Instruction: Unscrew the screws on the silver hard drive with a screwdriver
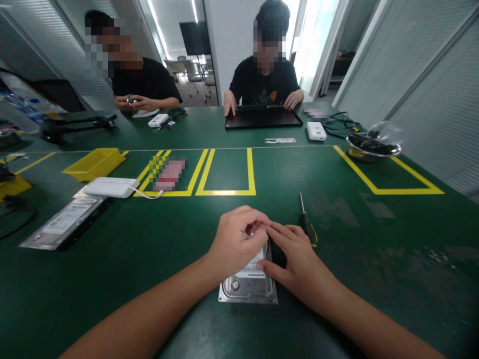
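Note:
A hard drive [247,288] with a white label lies flat on the green table in front of me, its far part hidden under my hands. My left hand [239,239] is over its upper left, thumb and index finger curled into a pinch. Whatever is between those fingertips is too small to make out. My right hand [297,257] lies along the drive's right side with fingers stretched out and thumb apart over the label. Its index fingertip meets the left hand's fingertips. Just beyond the right hand is a screwdriver [308,227] with a black and yellow handle.
To the left lie another hard drive [67,217], a white power bank [111,187] and a yellow tray [95,164]. A metal bowl [368,153] holds dark parts at right. Small screws [437,257] are scattered nearby. Across the table, one person touches a black panel [264,118]; another holds something shiny.

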Tool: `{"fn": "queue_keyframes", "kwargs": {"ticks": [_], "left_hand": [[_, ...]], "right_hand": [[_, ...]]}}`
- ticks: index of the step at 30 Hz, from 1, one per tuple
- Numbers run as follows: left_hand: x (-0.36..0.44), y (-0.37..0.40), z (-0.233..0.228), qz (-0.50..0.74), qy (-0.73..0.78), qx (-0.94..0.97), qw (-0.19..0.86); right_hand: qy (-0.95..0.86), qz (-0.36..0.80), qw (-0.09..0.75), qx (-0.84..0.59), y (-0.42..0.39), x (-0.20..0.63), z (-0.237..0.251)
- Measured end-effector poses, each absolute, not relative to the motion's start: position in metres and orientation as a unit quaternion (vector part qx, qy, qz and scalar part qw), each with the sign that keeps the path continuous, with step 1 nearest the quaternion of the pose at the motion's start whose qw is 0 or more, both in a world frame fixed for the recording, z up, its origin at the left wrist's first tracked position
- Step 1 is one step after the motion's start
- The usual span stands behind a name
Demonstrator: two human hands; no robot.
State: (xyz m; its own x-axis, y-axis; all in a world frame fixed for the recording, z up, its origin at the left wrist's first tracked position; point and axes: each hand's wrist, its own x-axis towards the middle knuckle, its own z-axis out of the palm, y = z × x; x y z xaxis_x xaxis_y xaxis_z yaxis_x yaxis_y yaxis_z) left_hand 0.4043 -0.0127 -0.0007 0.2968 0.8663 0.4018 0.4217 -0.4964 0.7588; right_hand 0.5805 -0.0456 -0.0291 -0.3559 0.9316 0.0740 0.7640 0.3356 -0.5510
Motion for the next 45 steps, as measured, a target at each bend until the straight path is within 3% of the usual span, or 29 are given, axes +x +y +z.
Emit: {"fn": "queue_keyframes", "kwargs": {"ticks": [11,30,45], "left_hand": [[0.403,-0.014,-0.008,0.406,0.394,0.791,0.233],[0.393,0.011,-0.008,0.283,0.408,0.853,0.159],[0.401,0.013,-0.012,0.281,0.406,0.850,0.183]], "right_hand": [[-0.810,0.195,0.193,-0.519,-0.046,0.581,-0.026],[-0.808,0.171,0.197,-0.529,-0.046,0.581,-0.026],[-0.834,0.088,0.154,-0.522,-0.058,0.571,-0.022]]}}
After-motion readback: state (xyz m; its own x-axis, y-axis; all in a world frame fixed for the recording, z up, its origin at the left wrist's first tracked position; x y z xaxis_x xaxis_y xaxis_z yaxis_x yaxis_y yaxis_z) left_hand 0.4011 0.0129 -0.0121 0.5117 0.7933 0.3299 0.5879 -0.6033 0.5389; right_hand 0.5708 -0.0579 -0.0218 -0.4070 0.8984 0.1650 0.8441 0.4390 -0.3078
